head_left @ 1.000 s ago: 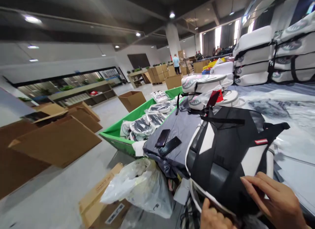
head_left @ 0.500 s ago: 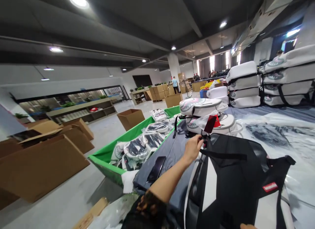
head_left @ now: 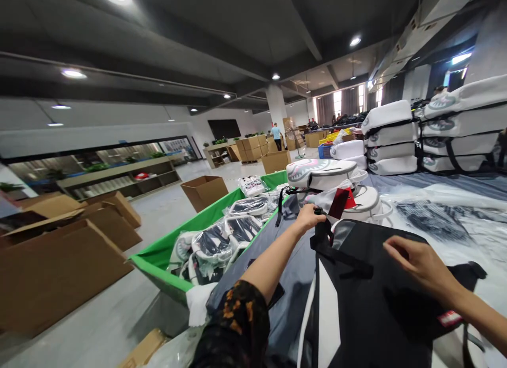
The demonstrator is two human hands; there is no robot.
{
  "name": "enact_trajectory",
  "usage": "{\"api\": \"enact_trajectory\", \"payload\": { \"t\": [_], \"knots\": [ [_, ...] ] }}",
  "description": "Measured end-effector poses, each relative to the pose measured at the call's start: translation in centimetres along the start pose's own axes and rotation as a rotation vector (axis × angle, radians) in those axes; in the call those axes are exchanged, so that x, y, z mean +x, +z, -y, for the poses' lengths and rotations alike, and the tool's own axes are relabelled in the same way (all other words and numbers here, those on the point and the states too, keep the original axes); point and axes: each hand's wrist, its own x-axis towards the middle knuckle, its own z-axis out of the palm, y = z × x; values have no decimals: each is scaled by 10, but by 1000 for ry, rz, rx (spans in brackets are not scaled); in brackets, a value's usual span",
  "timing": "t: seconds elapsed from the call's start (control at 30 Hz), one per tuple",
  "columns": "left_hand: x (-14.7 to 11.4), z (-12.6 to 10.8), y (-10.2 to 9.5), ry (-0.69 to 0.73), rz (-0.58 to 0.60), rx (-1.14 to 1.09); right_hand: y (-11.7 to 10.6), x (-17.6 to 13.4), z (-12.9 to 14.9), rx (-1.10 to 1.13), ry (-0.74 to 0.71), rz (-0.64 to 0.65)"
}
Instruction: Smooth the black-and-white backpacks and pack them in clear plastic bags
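"Backpack [head_left: 376, 315] first: lying where?"

"Lying on the grey cloth [head_left: 297, 278], lower right of the view, black side up, with the white shark-print bags [head_left: 317, 172] stacked just beyond its top edge."

"Doing what with the left hand [head_left: 310, 217]?"

"Pinching the black strap [head_left: 322, 238] near the upper left corner of the backpack, thumb and fingers closed on it, seemingly beside a buckle [head_left: 318, 211] (too small for being sure)."

"And with the right hand [head_left: 414, 260]?"

"Hovering over the backpack, apparently not touching, fingers curled in and thumb near. Holding nothing visible; not managing to tell about thumb and fingertips meeting."

"Handling this well by doing what, then?"

"By gripping close to the buckle, probably, and drawing gently rather than tugging. Checking for twists along the strap, too, and steadying the backpack lightly with the right hand, otherwise likely slipping on the cloth."

"Watching out for anything?"

"For the red tag [head_left: 339, 203], sitting just beside the left hand. Possibly snagging there, so going around with care."
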Motion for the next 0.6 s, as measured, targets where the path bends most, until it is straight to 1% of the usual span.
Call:
{"api": "enact_trajectory", "payload": {
  "t": [0.03, 0.07, 0.1, 0.17, 0.23, 0.27, 0.33, 0.4, 0.47, 0.53, 0.6],
  "knots": [
    [-7, 5, -7, 4, 24, -69, 7, 22, -6, 28, 22, 33],
    [-14, 10, -13, 5, 47, -137, 20, 43, -9, 60, 4, 83],
    [-22, 15, -16, 0, 64, -201, 38, 63, -9, 87, -30, 132],
    [-34, 24, -19, -20, 72, -311, 81, 95, -2, 132, -117, 236],
    [-40, 32, -17, -54, 45, -395, 121, 120, 10, 151, -171, 317],
    [-41, 35, -16, -72, 26, -431, 137, 130, 14, 146, -182, 341],
    [-39, 42, -10, -101, -15, -499, 156, 144, 18, 104, -189, 367],
    [-34, 48, -4, -121, -59, -566, 159, 153, 12, 34, -177, 366],
    [-28, 53, 3, -136, -98, -629, 153, 158, 0, -24, -174, 389],
    [-23, 55, 9, -143, -108, -687, 140, 161, -11, -69, -188, 428],
    [-20, 55, 11, -128, -86, -730, 122, 164, -22, -134, -196, 424]
  ]
}}
